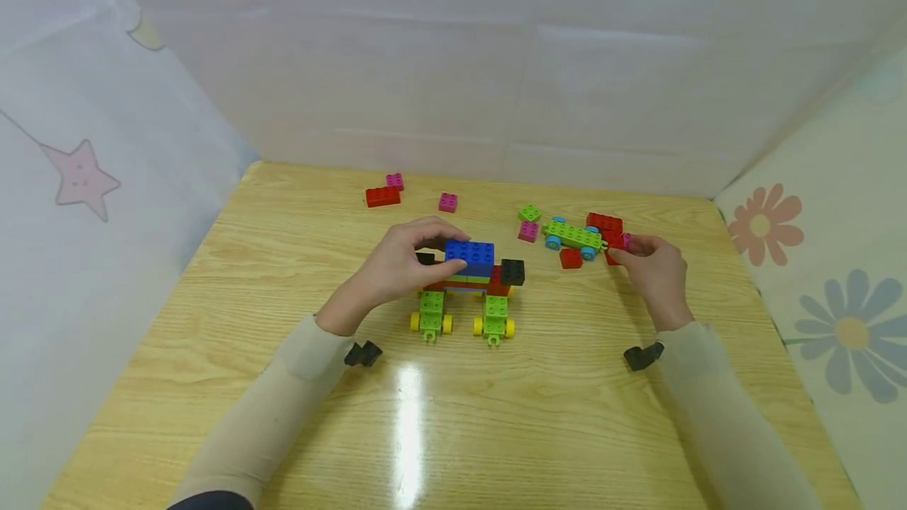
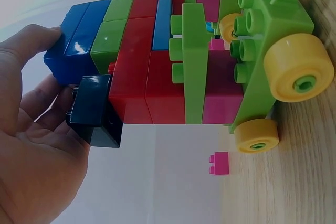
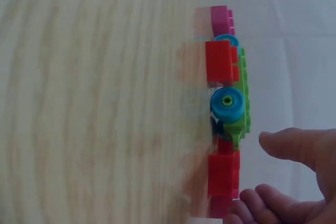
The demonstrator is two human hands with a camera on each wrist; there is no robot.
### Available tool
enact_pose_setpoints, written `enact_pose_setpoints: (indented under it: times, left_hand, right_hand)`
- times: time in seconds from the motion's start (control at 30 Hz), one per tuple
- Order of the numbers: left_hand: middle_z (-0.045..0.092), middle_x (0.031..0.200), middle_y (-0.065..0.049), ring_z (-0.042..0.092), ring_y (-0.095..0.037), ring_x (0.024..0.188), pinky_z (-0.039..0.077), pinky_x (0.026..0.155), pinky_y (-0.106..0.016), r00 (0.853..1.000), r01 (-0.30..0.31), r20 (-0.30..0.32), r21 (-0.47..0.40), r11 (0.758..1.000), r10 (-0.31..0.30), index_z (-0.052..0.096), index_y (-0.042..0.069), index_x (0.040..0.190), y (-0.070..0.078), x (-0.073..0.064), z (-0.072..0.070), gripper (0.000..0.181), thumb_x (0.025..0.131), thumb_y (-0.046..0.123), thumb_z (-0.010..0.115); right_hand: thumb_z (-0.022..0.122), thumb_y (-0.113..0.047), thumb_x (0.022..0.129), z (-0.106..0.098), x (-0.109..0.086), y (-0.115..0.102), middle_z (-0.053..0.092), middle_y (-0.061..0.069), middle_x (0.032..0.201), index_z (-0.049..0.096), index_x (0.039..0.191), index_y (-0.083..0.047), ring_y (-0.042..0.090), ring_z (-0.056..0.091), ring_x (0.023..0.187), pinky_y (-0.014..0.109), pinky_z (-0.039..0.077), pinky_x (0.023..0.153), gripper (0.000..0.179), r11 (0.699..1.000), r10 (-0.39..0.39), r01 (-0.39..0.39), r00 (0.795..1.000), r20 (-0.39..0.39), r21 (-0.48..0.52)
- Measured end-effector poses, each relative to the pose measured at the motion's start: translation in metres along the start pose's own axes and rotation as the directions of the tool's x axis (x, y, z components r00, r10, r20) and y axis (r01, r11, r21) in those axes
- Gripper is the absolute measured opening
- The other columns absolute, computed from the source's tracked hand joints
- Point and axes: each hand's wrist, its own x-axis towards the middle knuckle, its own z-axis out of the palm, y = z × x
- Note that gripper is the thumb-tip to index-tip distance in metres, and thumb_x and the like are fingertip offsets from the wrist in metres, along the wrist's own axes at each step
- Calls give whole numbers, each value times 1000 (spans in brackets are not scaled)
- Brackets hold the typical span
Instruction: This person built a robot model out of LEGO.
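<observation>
My left hand [image 1: 386, 262] holds the blue bricks [image 1: 471, 253] on top of a built toy, thumb on the near side and fingers behind. Under the blue are green and red bricks [image 2: 134, 72], with a black brick [image 1: 512, 271] at either end. The toy stands on light green bases [image 1: 495, 313] with yellow wheels [image 2: 298, 67]. At the right, my right hand [image 1: 657, 270] reaches to a red brick [image 3: 223, 174] and a pink brick [image 3: 219, 207]. Its thumb is apart from the fingers, whose tips are right at the bricks.
Left of the right hand lies a green wheeled base [image 1: 575, 236] with blue wheels, a red brick [image 1: 570, 258] in front and another red brick [image 1: 605, 221] behind. Pink [image 1: 527, 231] and green [image 1: 529, 212] bricks lie nearby. Further bricks, one red [image 1: 383, 196], lie at the back left.
</observation>
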Motion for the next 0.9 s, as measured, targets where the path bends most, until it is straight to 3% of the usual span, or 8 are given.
enact_pose_setpoints:
  times: [0.33, 0.6, 0.9]
  left_hand:
    - [76, 137, -5, 78, -27, 117, 63, 111, -56, 1000, -5, 8, -9, 1000, 5, 79, 14, 134, 1, 1, 0, 34, 101, 20, 85]
    - [76, 138, -4, 77, -27, 119, 62, 113, -53, 1000, 1, 7, 4, 1000, -1, 78, 15, 135, 2, 0, -2, 35, 102, 21, 85]
    - [75, 139, -6, 78, -28, 118, 62, 112, -59, 1000, 7, 12, -10, 1000, -7, 78, 14, 135, 2, 0, -1, 36, 101, 19, 86]
  right_hand:
    - [76, -46, 104, 1, 6, 7, 60, 27, 160, 58, 157, 5, 44, 56, 144, 53, 54, 115, 76, 995, 70, -67, 997, 30, -76]
    - [79, -45, 102, 2, 9, 6, 58, 29, 161, 58, 155, 9, 47, 56, 143, 59, 52, 119, 78, 992, 56, -47, 996, 74, -118]
    - [77, -42, 103, 5, 14, 8, 57, 31, 162, 56, 156, 10, 46, 55, 140, 60, 52, 120, 77, 983, 73, -59, 995, 74, -176]
